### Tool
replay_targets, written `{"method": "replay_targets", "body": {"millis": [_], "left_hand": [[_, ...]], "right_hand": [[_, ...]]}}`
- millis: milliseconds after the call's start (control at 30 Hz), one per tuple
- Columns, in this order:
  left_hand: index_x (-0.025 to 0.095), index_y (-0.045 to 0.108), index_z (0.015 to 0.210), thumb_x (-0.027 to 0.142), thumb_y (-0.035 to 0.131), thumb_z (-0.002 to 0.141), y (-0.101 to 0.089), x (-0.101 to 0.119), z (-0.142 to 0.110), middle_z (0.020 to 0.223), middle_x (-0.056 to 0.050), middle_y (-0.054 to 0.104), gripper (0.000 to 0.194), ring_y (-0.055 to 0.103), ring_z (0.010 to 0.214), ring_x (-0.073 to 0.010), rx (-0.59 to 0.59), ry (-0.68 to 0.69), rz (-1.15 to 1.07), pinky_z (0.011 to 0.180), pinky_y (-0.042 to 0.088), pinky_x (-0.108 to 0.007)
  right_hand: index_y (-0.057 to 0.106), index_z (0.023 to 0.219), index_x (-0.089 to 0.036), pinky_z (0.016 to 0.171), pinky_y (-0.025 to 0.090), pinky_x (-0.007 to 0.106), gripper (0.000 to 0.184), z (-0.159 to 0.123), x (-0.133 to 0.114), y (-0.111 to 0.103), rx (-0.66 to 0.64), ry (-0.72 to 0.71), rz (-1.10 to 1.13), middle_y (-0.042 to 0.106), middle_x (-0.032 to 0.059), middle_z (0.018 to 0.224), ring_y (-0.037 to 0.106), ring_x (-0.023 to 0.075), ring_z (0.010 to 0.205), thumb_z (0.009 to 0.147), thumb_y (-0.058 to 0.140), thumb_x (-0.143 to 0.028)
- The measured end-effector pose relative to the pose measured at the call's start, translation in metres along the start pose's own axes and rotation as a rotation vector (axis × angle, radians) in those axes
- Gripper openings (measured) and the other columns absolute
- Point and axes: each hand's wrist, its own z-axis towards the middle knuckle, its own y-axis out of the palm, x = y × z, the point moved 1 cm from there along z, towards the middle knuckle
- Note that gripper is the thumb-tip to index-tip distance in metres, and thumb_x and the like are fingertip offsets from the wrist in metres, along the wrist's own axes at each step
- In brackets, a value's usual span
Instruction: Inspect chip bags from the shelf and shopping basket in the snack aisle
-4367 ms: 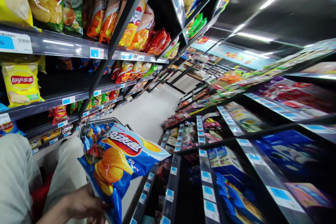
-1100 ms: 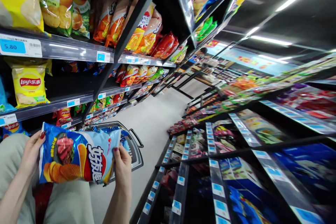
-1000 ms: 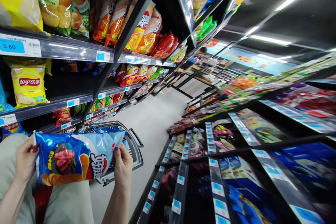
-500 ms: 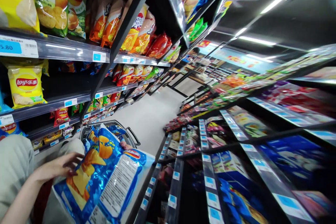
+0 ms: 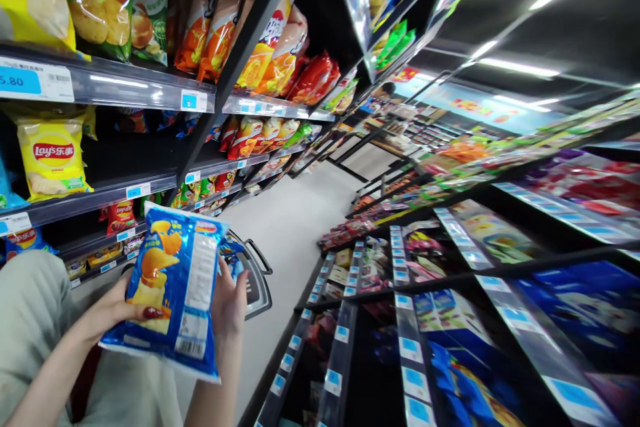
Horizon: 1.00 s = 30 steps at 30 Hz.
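Observation:
A blue bag of potato chips (image 5: 173,273) stands upright over my lap, its printed front with a barcode panel facing me. My left hand (image 5: 123,303) grips its left side, with the thumb pressed on the front and the other fingers hidden behind. Beside the bag's right edge is my right hand (image 5: 231,297), its thumb and visible fingers apart. It is partly behind the bag, and whether it bears any weight I cannot tell. Behind them on the floor sits a grey shopping basket (image 5: 260,290) with blue packages (image 5: 230,250) in it.
Black shelving (image 5: 150,97) with chip bags rises close on my left. A yellow Lay's bag (image 5: 54,155) stands on its middle shelf. Another shelf unit (image 5: 370,340) with price tags lines the right. A pale floor aisle (image 5: 290,213) runs between them to a counter.
The chip bag has tipped more upright and moved back from me. My left hand now has its thumb on the front. My right hand has come from the bag's top to its right side.

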Motion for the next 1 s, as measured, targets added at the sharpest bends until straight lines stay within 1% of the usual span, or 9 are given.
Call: {"method": "replay_targets", "body": {"millis": [100,167,233,333,433,667,767,833,1000], "left_hand": [[0.018,0.054,0.12,0.019,0.084,0.05,-0.002,0.01,0.002,0.105,-0.011,0.072,0.077,0.063,0.103,-0.0361,0.147,0.13,0.06,0.088,0.051,-0.043],[0.018,0.053,0.119,0.02,0.084,0.049,-0.006,0.012,0.004,0.107,-0.011,0.071,0.076,0.062,0.105,-0.0355,0.183,0.157,0.071,0.088,0.052,-0.041],[0.017,0.054,0.116,0.022,0.084,0.051,-0.011,0.011,0.007,0.109,-0.011,0.071,0.072,0.062,0.106,-0.0349,0.213,0.156,0.091,0.089,0.051,-0.04],[0.017,0.053,0.118,0.025,0.082,0.056,-0.02,0.008,0.01,0.113,-0.011,0.069,0.069,0.063,0.106,-0.0338,0.267,0.145,0.126,0.09,0.051,-0.041],[0.02,0.046,0.128,0.026,0.08,0.062,-0.024,0.006,0.011,0.117,-0.009,0.067,0.075,0.063,0.107,-0.0311,0.269,0.102,0.109,0.092,0.05,-0.04],[0.015,0.055,0.123,0.027,0.078,0.065,-0.036,-0.001,0.02,0.094,-0.011,0.076,0.063,0.07,0.089,-0.0313,0.254,-0.062,-0.01,0.081,0.055,-0.038],[0.013,0.057,0.121,0.02,0.08,0.062,-0.046,-0.01,0.031,0.098,-0.013,0.075,0.063,0.07,0.091,-0.0307,0.224,-0.111,-0.121,0.081,0.056,-0.036],[0.012,0.058,0.12,0.023,0.077,0.066,-0.051,-0.017,0.036,0.101,-0.014,0.073,0.059,0.068,0.096,-0.0305,0.198,-0.122,-0.182,0.085,0.055,-0.037],[0.01,0.062,0.112,0.032,0.07,0.073,-0.06,-0.036,0.043,0.099,-0.015,0.074,0.046,0.065,0.102,-0.033,0.183,-0.144,-0.29,0.091,0.052,-0.043]], "right_hand": [[0.044,0.128,-0.021,0.087,0.046,0.046,0.092,-0.007,0.0,0.011,-0.181,0.142,0.15,0.056,0.015,0.127,0.06,0.0316,0.105,0.063,0.043,-0.085],[0.043,0.129,-0.021,0.096,0.042,0.044,0.096,-0.009,0.002,0.019,-0.271,0.198,0.094,0.052,0.0139,0.133,0.051,0.0319,0.118,0.053,0.064,-0.077],[0.045,0.127,-0.02,0.102,0.037,0.041,0.091,-0.009,0.004,0.025,-0.292,0.237,-0.021,0.05,0.0121,0.135,0.046,0.0296,0.125,0.054,0.073,-0.066],[0.047,0.126,-0.02,0.103,0.037,0.038,0.078,-0.011,0.003,0.032,-0.276,0.304,-0.094,0.053,0.0085,0.133,0.047,0.0272,0.124,0.063,0.07,-0.06],[0.049,0.124,-0.022,0.102,0.039,0.037,0.072,-0.014,-0.001,0.037,-0.25,0.358,-0.111,0.056,0.0054,0.13,0.048,0.0261,0.123,0.065,0.069,-0.059],[0.051,0.116,-0.021,0.099,0.042,0.039,0.063,-0.015,-0.002,0.04,-0.255,0.423,-0.189,0.06,0.0064,0.123,0.053,0.0268,0.118,0.068,0.065,-0.059],[0.051,0.116,-0.02,0.098,0.042,0.038,0.06,-0.017,-0.005,0.04,-0.218,0.376,-0.286,0.059,0.0065,0.124,0.053,0.026,0.118,0.071,0.063,-0.058],[0.051,0.116,-0.021,0.098,0.042,0.038,0.055,-0.021,-0.012,0.043,-0.179,0.307,-0.395,0.06,0.0063,0.123,0.054,0.0255,0.116,0.075,0.06,-0.056],[0.046,0.124,-0.02,0.096,0.04,0.041,0.053,-0.042,-0.041,0.067,-0.114,0.188,-0.709,0.06,0.0095,0.122,0.055,0.0278,0.113,0.08,0.056,-0.048]]}}
